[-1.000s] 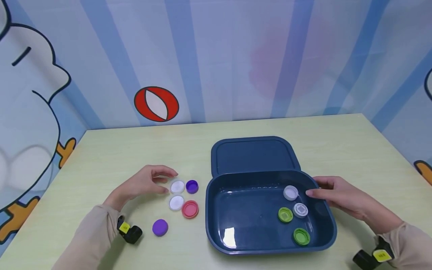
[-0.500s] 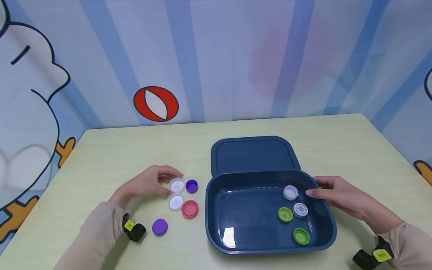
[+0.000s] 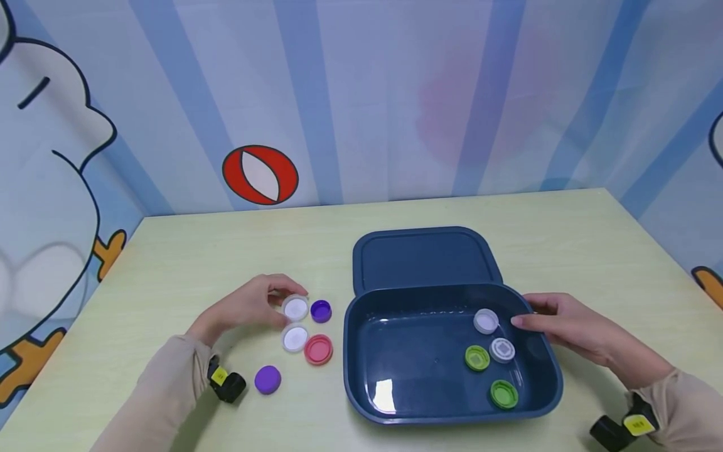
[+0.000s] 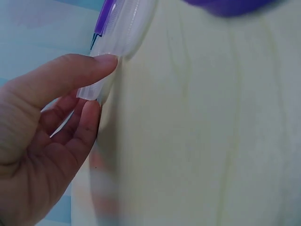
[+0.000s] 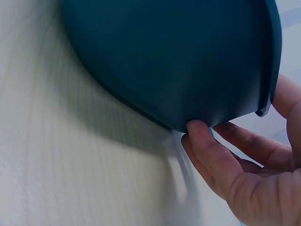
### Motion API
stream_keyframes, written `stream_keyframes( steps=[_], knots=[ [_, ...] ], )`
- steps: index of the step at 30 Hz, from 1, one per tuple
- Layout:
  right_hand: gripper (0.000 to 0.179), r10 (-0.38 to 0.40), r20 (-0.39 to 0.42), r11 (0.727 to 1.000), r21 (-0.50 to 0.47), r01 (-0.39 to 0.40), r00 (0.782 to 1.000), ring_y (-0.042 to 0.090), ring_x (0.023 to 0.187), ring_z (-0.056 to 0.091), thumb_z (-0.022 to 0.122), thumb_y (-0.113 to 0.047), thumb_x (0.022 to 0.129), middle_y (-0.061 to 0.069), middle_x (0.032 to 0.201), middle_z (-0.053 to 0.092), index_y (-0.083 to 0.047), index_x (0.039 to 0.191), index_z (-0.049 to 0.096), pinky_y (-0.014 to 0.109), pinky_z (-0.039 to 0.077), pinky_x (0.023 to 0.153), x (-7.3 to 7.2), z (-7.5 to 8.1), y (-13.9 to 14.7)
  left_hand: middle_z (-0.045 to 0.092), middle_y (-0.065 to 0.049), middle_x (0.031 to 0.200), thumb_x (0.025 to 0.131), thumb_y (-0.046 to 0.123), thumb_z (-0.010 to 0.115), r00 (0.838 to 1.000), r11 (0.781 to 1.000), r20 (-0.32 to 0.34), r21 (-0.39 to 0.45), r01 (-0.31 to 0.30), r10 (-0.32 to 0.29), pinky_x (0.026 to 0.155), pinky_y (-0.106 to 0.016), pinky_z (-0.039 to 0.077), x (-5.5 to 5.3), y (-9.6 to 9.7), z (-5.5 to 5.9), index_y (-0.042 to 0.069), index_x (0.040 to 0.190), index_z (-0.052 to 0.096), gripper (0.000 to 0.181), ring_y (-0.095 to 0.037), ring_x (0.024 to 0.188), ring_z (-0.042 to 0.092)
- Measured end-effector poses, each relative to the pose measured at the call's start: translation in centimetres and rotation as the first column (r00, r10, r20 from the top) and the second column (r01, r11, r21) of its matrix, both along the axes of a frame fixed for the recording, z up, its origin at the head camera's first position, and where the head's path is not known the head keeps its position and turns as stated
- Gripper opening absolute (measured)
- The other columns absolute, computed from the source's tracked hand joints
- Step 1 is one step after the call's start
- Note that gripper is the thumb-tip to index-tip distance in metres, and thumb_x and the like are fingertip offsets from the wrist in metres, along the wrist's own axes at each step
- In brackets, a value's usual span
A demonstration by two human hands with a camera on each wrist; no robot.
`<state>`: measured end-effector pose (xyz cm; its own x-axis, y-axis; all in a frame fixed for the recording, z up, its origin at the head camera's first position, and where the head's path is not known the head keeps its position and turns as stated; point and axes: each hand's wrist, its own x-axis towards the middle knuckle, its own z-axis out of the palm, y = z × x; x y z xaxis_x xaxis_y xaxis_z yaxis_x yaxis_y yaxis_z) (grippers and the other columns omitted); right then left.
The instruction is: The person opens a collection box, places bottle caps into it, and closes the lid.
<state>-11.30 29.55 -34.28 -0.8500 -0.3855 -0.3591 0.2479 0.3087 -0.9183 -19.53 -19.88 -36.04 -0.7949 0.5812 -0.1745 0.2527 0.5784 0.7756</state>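
Note:
My left hand (image 3: 248, 307) pinches a white bottle cap (image 3: 295, 308) by its edge, thumb near and fingers on the far side; in the left wrist view the cap (image 4: 106, 77) looks translucent and ridged between thumb and fingertips. A second white cap (image 3: 295, 338) lies just in front of it, touching a red cap (image 3: 319, 349). Purple caps lie close by, one open side up (image 3: 321, 311) and one nearer me (image 3: 268, 380). My right hand (image 3: 576, 333) grips the right side of a dark blue plastic box (image 3: 407, 364), thumb over the rim and fingers outside against its wall (image 5: 169, 70).
Inside the box, toward its right side, lie two white caps (image 3: 486, 321) and two green caps (image 3: 504, 394). A matching flat lid (image 3: 426, 260) rests on the table (image 3: 254, 245) behind the box. A blue striped backdrop (image 3: 361, 100) rises at the table's back edge.
My left hand has moved right, and its thumb and fingers have closed around the far white cap, which has shifted very slightly. My right hand stays on the box.

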Motion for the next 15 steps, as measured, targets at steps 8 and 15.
stream_keyframes(
  steps=[8,15],
  knots=[
    [0.060,0.008,-0.005,1.000,-0.015,-0.008,1.000,0.017,0.093,0.060,0.054,-0.016,0.094,0.010,0.108,0.059,0.017,0.137,0.027,0.032,0.053,0.081,0.0,0.0,0.0,0.058,-0.003,0.112,0.073,0.006,0.076,0.999,1.000,0.023,0.007,-0.024,0.024,0.088,-0.036,0.045,0.1,0.2,0.6,0.013,0.114,0.064,0.043,-0.023,0.102,0.050],
    [0.060,0.007,0.002,1.000,-0.018,-0.007,1.000,0.017,0.093,0.060,0.054,-0.016,0.094,0.010,0.108,0.059,0.017,0.137,0.027,0.032,0.053,0.081,0.0,0.0,0.0,0.058,-0.004,0.106,0.073,0.005,0.076,0.999,0.998,0.001,-0.027,-0.051,0.051,0.083,-0.034,0.046,0.2,0.5,1.3,0.013,0.113,0.065,0.043,-0.023,0.099,0.049]
  ],
)
